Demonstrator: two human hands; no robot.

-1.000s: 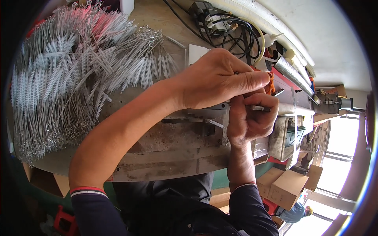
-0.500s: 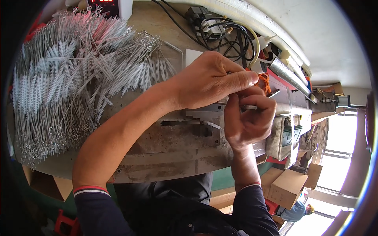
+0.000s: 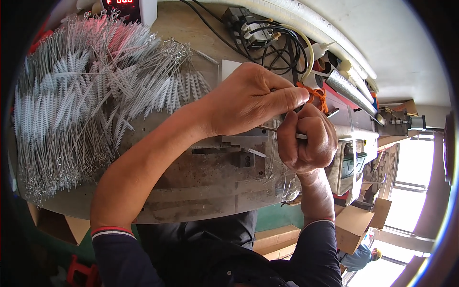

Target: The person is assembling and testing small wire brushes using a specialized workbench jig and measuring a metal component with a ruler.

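My left hand (image 3: 251,100) reaches across the metal workbench (image 3: 201,191), fingers closed over something small near an orange part (image 3: 316,93) of a machine. Just below it, my right hand (image 3: 306,138) is a fist around a thin metal rod (image 3: 282,132) that sticks out to the left. What the left fingers pinch is hidden. A big heap of white twisted-wire tube brushes (image 3: 81,105) lies to the left of both hands.
Black cables and a connector block (image 3: 258,28) lie at the back. A box with a red display (image 3: 126,7) stands behind the brushes. White and silver tubes (image 3: 344,76) run along the right. Cardboard boxes (image 3: 354,225) sit below the bench edge.
Both hands have stayed together at the same spot by the machine. The view has shifted slightly, bringing the red display into sight at the top.
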